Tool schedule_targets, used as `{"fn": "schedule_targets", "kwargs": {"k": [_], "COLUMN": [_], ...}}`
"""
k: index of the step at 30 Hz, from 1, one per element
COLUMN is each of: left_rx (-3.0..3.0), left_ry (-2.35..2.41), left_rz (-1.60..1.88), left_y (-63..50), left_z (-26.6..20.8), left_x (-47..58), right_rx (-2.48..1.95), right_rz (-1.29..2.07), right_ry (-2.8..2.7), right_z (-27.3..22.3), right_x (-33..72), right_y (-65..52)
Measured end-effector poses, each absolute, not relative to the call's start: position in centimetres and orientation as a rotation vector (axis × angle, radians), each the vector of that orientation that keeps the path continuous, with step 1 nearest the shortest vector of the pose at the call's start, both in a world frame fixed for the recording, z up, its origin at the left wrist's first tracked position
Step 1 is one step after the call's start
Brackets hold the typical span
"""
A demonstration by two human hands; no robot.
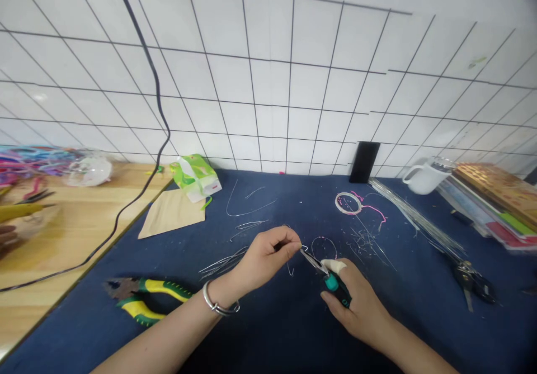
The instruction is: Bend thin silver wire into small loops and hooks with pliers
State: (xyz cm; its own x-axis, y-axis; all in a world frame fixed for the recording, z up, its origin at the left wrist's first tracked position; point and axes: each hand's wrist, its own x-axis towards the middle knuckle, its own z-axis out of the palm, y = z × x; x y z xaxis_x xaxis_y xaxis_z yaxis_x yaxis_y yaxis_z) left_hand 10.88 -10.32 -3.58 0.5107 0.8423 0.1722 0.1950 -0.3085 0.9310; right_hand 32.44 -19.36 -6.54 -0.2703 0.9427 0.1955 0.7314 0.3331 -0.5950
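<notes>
Over the dark blue mat, my left hand pinches a thin metal wire between thumb and fingertips. A silver bracelet circles that wrist. My right hand is closed around needle-nose pliers with green and black handles. Their narrow jaws point up and left, right at the wire by my left fingertips; whether they grip it is too small to tell. A pale wrap covers one finger of my right hand. Just beyond the pliers lies a thin wire ring.
Larger yellow-green pliers lie at left, near bent wires. Behind are a green packet and a white ring with pink cord. A wire bundle, keys, a white mug and books stand right.
</notes>
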Motion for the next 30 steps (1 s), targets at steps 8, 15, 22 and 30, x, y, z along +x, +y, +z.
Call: {"fn": "schedule_targets", "kwargs": {"k": [8, 15, 22, 30], "left_rx": [1.714, 1.696, 1.669, 1.640], "left_ry": [0.828, 0.817, 0.817, 0.837], "left_rz": [0.808, 0.811, 0.811, 0.803], "left_y": [-10.2, -10.1, -9.9, -9.7], "left_z": [-4.0, -4.0, -4.4, -4.5], "left_x": [10.9, 10.9, 10.9, 10.8], "right_rx": [-1.465, -1.465, -1.482, -1.485], "right_rz": [0.536, 0.589, 0.571, 0.581], "right_ry": [-2.077, -2.109, -2.074, -2.075], "right_z": [-6.7, -6.8, -7.0, -7.1], "right_x": [32.5, 32.3, 32.5, 32.9], "right_y": [-19.5, -19.4, -19.5, -19.3]}}
